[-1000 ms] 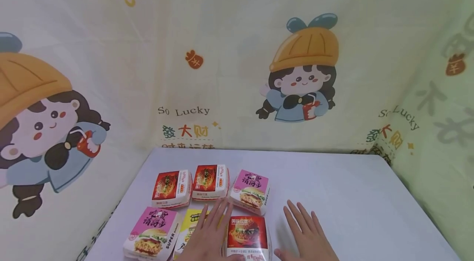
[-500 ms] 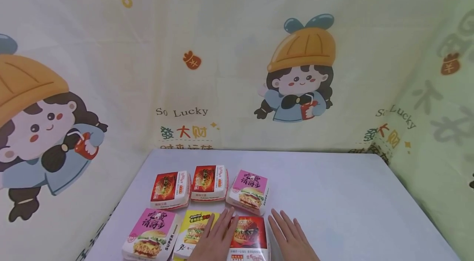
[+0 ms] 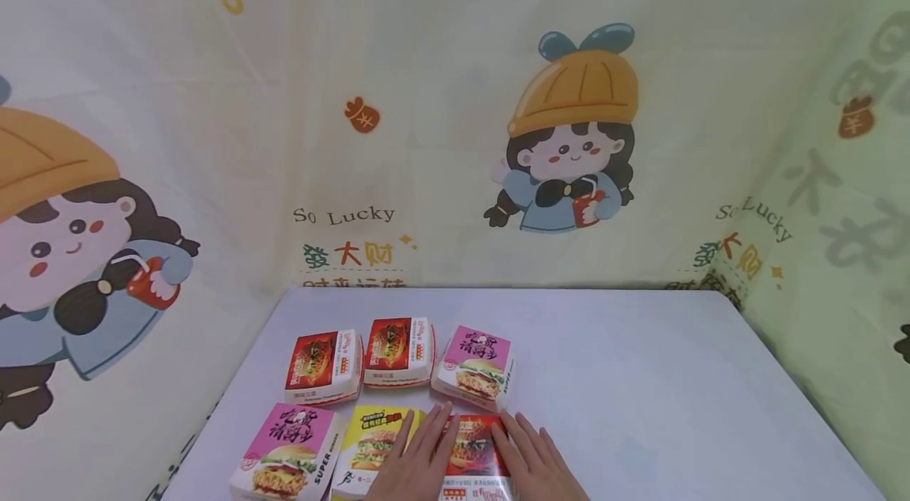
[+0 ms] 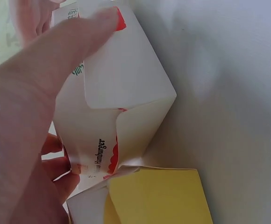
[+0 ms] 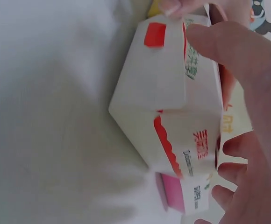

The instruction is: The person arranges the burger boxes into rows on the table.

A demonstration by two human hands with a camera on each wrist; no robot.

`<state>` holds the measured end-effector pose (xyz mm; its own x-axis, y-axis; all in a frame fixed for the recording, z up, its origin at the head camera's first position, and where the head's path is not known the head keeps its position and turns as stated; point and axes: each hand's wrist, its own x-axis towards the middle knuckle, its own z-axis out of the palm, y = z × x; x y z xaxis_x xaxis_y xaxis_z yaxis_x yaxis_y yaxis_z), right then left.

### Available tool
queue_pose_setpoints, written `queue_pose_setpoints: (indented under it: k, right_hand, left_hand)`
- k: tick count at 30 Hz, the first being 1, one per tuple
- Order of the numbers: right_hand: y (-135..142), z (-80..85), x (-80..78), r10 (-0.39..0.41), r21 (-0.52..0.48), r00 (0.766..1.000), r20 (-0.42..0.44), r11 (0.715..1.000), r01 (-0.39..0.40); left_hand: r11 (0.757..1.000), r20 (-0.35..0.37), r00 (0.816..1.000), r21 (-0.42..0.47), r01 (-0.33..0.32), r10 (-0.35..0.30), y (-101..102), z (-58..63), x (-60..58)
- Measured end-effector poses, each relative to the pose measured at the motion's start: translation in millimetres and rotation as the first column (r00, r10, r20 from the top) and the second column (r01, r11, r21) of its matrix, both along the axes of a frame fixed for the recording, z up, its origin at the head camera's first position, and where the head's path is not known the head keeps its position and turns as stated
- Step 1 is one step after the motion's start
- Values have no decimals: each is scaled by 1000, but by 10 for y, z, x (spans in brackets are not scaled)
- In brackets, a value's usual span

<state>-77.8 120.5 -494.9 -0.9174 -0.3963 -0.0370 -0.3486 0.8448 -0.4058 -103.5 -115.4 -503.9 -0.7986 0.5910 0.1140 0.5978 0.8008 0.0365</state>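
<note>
In the head view a red-topped burger box sits between my two hands at the table's front. My left hand lies along its left side, over part of a yellow burger box. In the left wrist view, the left thumb touches the white front flap. My right hand overlaps the red box's right edge, fingers extended. The right wrist view shows the right thumb at the lid's front edge, with the fingertips beyond the top. The hands hide part of the lid.
Two red-and-white burger boxes and a purple burger box form the back row on the white table. Another purple burger box stands front left. A patterned cloth hangs behind and at both sides.
My right hand has moved left, from beside the red box onto its right edge. My left hand has shifted slightly right and lower. The head view has turned a little.
</note>
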Motion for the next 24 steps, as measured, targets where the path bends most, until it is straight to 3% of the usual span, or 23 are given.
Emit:
queue_pose_setpoints:
  k: [4,11,15,22,24]
  right_hand:
    - [-44,-6,20,5,23,1000,-30,1000,-5]
    - [-103,-20,24,-14,28,999,-30,999,15]
    - [-129,-28,20,-16,21,999,-41,1000,17]
    - [-149,-96,16,17,73,985,-172,997,-4]
    - [-151,-94,16,15,73,986,-166,997,-3]
  left_hand:
    - [999,-118,992,-10,34,-35,-11,-23,-1]
    - [999,3,999,25,44,-44,-5,34,-19]
    - [997,-19,997,8,73,-73,3,63,-20]
    - [997,-15,997,7,78,-78,15,97,-23]
    - [996,-39,995,8,88,-88,22,93,-23]
